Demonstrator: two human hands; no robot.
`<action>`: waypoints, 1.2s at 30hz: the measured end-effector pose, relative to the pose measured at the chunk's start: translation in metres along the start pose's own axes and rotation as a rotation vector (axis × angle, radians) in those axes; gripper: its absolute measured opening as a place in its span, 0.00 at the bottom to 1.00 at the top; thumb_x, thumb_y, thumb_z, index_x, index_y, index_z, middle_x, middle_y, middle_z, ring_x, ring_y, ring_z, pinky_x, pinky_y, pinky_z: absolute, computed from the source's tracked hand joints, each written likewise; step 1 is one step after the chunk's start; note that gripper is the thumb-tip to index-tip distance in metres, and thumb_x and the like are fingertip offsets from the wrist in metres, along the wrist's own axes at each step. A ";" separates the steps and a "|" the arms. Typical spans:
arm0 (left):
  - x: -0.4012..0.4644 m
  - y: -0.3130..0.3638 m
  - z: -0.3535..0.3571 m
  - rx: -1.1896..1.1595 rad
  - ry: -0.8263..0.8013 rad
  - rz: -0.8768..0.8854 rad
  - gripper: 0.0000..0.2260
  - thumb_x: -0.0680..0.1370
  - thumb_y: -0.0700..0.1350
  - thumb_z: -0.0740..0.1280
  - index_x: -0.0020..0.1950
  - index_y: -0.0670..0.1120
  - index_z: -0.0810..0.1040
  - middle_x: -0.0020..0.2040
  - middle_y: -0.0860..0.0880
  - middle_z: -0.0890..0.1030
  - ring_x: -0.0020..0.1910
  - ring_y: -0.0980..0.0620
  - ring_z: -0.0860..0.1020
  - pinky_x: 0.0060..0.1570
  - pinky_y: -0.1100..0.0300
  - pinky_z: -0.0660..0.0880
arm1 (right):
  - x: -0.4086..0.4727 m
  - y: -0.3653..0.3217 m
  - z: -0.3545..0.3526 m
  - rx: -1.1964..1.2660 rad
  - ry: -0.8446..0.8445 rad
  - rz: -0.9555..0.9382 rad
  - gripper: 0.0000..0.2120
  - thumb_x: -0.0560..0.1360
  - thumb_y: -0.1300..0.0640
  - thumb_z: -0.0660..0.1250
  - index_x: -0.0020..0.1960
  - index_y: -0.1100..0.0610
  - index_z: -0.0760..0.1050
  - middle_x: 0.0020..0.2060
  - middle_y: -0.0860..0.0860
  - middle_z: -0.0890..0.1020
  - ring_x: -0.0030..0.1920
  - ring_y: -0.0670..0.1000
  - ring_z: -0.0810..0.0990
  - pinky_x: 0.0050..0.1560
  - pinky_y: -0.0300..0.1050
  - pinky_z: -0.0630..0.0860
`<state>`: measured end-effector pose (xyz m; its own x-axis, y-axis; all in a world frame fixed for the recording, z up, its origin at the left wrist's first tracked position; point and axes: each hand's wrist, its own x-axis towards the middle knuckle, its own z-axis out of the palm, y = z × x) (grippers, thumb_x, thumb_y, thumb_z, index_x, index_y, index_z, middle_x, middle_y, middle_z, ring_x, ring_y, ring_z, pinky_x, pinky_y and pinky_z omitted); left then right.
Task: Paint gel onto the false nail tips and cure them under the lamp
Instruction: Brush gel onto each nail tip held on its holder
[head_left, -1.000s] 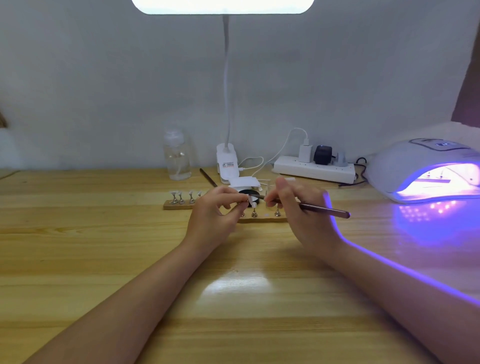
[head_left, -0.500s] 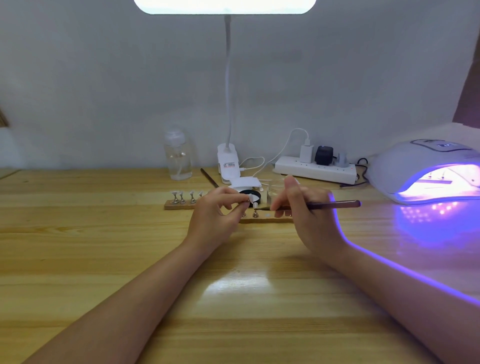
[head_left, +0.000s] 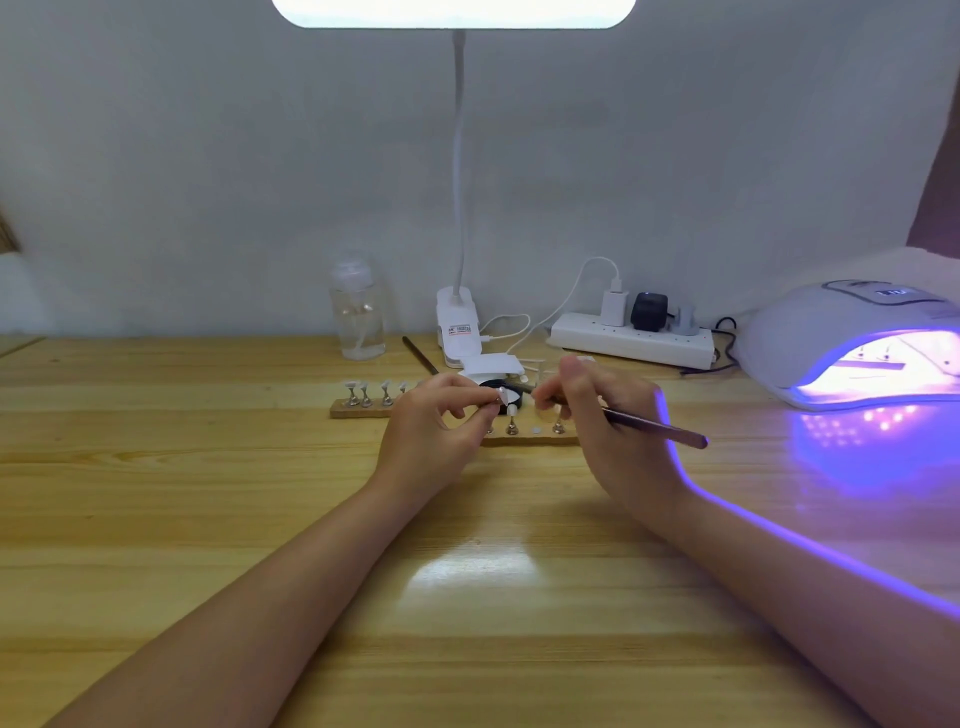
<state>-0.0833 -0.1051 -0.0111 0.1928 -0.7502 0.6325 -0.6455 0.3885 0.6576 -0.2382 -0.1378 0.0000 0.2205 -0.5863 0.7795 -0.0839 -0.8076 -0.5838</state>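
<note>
At frame centre, the left hand (head_left: 431, 431) pinches a nail tip (head_left: 502, 396) between its fingers (head_left: 488, 408). The right hand (head_left: 608, 421) grips a brush (head_left: 654, 428), bristle end just right of the tip. The lit lamp (head_left: 852, 343) sits on the table (head_left: 208, 493) at right.

The brush (head_left: 649, 427) in the right hand (head_left: 608, 415) has tilted, handle end lower.
</note>
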 end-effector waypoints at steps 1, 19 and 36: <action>0.000 0.000 0.000 0.001 0.000 -0.005 0.08 0.71 0.38 0.71 0.45 0.50 0.82 0.36 0.60 0.76 0.36 0.59 0.72 0.41 0.66 0.69 | 0.000 0.000 0.000 -0.017 -0.018 -0.009 0.19 0.76 0.47 0.55 0.35 0.52 0.78 0.31 0.41 0.78 0.34 0.40 0.77 0.37 0.34 0.72; 0.001 0.000 -0.001 0.020 -0.001 -0.025 0.06 0.71 0.38 0.71 0.45 0.47 0.83 0.36 0.60 0.77 0.35 0.59 0.71 0.40 0.70 0.67 | 0.001 0.000 0.001 0.064 0.039 0.114 0.18 0.76 0.47 0.58 0.32 0.49 0.78 0.27 0.45 0.80 0.30 0.41 0.78 0.36 0.39 0.76; 0.001 -0.001 -0.001 0.038 -0.007 0.028 0.07 0.71 0.37 0.71 0.46 0.46 0.83 0.38 0.59 0.77 0.41 0.54 0.76 0.41 0.73 0.68 | 0.001 -0.004 0.002 0.205 0.025 0.241 0.22 0.76 0.45 0.59 0.28 0.54 0.77 0.23 0.49 0.78 0.26 0.42 0.76 0.34 0.33 0.71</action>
<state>-0.0820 -0.1056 -0.0104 0.1695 -0.7429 0.6476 -0.6785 0.3886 0.6233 -0.2358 -0.1352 0.0021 0.1938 -0.7624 0.6173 0.0678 -0.6174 -0.7838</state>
